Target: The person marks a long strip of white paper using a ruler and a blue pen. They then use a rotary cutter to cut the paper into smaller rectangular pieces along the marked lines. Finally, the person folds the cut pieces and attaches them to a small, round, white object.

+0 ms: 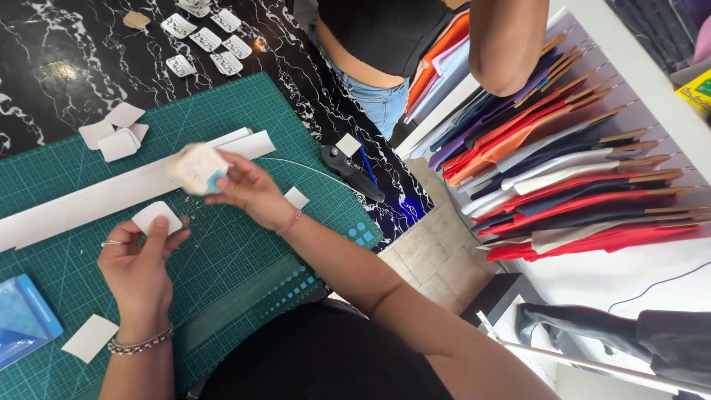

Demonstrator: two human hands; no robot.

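Note:
My left hand (139, 263) holds a small white rounded card piece (156, 216) between thumb and fingers, above the green cutting mat (244, 244). My right hand (248, 189) grips a blurred pale, speckled block (197, 169) with a blue bit showing at its lower edge. The block is over a long white paper strip (96, 196) that lies across the mat. The two hands are a short way apart.
Loose white card pieces lie on the mat (115, 132), (89, 338), (296, 197). A blue packet (26, 318) sits at the left edge. Printed tags (207, 38) and a black glue gun (352, 172) rest on the black marble table. Another person (385, 52) stands beside a rack of hanging shirts (570, 178).

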